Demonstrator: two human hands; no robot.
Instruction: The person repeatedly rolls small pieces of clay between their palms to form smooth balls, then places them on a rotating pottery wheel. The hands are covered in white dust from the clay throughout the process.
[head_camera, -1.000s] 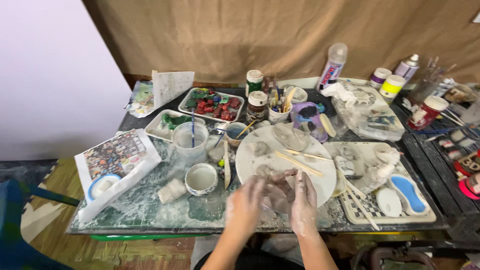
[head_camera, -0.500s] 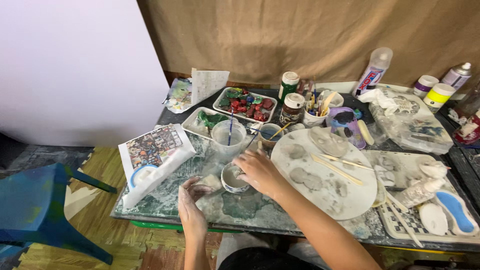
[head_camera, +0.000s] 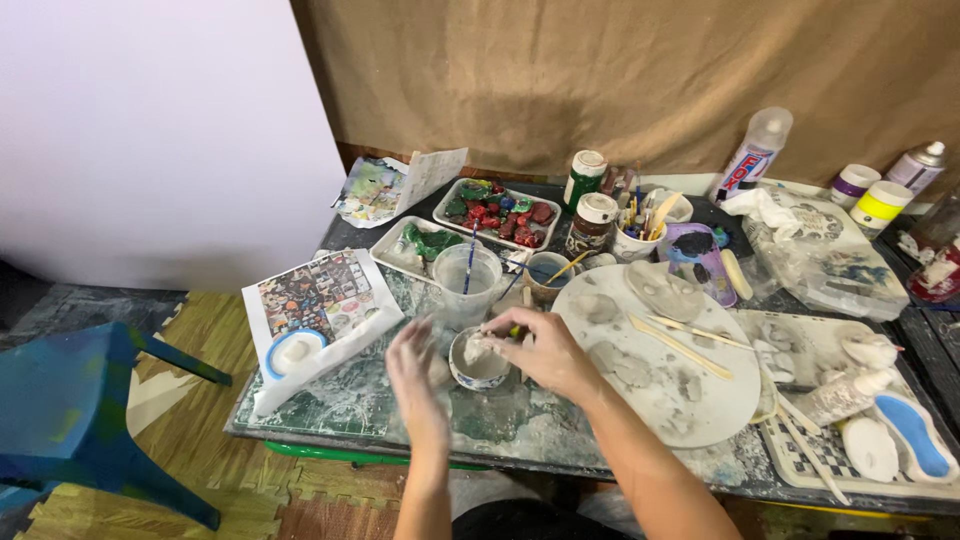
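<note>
My left hand (head_camera: 418, 372) has come in from the table edge and now hangs beside the small round ceramic bowl with the blue-patterned rim (head_camera: 478, 360), its clay-dusted fingers (head_camera: 403, 345) spread loosely and holding nothing. A second ago both hands were pressed together over the clay near me; now they have parted and shifted left, so the work has moved from kneading to the bowl. My right hand (head_camera: 540, 350) has settled over the bowl's right rim, and its fingers (head_camera: 497, 337) are curled and dip into the bowl, touching a pale lump of wet clay (head_camera: 476, 349); whether they pinch it or only press it, I cannot tell.

The bowl stands upright on the stained, glass-topped table (head_camera: 350, 400), between my two hands: the left just beside it and apart, the right touching it.

Just right of my wrist lies the large round white board smeared with grey clay patches (head_camera: 655, 365), with wooden sticks (head_camera: 680, 340) across it. Left of the bowl lies a printed colour sheet (head_camera: 320, 290) with a blue-rimmed white lid (head_camera: 295, 352) on it. Behind the bowl stands a clear plastic cup of water (head_camera: 467, 278), and farther back a tray of red and green painted pieces (head_camera: 497, 212).
</note>
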